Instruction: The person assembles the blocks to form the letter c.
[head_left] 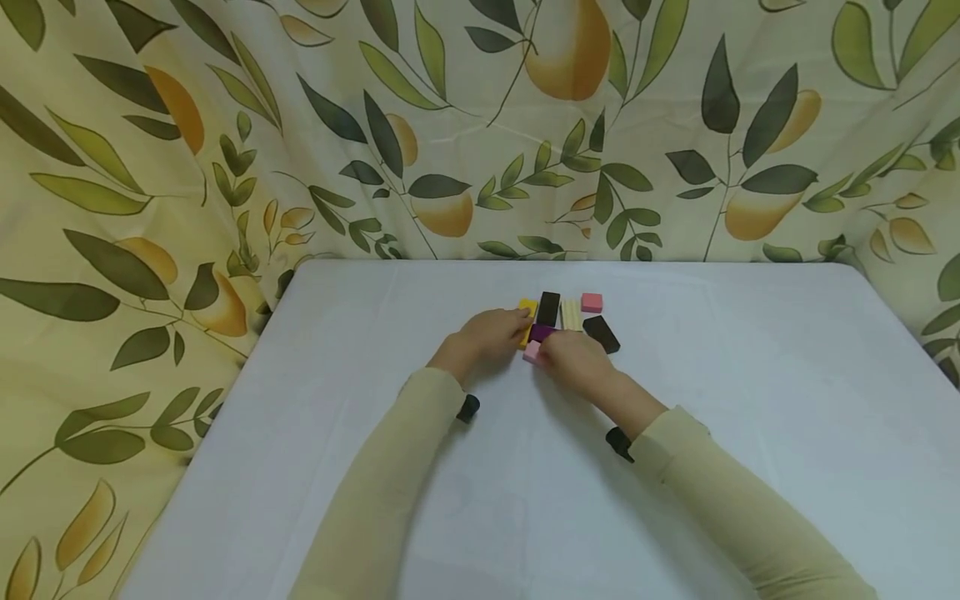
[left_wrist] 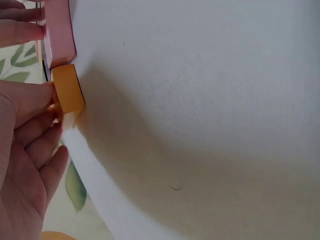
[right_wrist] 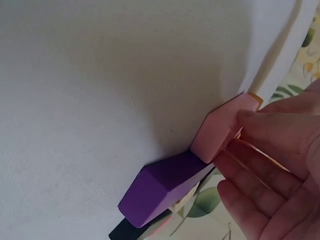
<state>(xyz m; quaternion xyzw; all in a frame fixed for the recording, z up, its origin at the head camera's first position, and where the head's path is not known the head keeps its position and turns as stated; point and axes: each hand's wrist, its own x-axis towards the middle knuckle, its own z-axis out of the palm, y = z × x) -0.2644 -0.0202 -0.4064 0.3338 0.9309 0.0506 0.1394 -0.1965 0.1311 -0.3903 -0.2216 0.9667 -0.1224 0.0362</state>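
Note:
At the left of a tight cluster of blocks, my left hand (head_left: pixel 491 332) holds a yellow block (left_wrist: pixel 69 89), thumb and fingers at its near end. My right hand (head_left: pixel 577 360) pinches a pink block (right_wrist: pixel 220 127) between thumb and fingers. In the left wrist view the pink block's end meets the yellow one. A purple block (right_wrist: pixel 155 192) adjoins the pink block on its other side in the right wrist view. Behind the purple piece lies a black block (head_left: pixel 548 309), with a cream ridged block (head_left: pixel 572 315) to its right, partly hidden by my right hand.
Just right of the cluster are a dark slanted block (head_left: pixel 602 334) and, farther back, a small pink block (head_left: pixel 592 302). All lie on a white-covered table (head_left: pixel 750 358). A leaf-and-fruit patterned curtain (head_left: pixel 510 167) hangs along the table's back and left edges.

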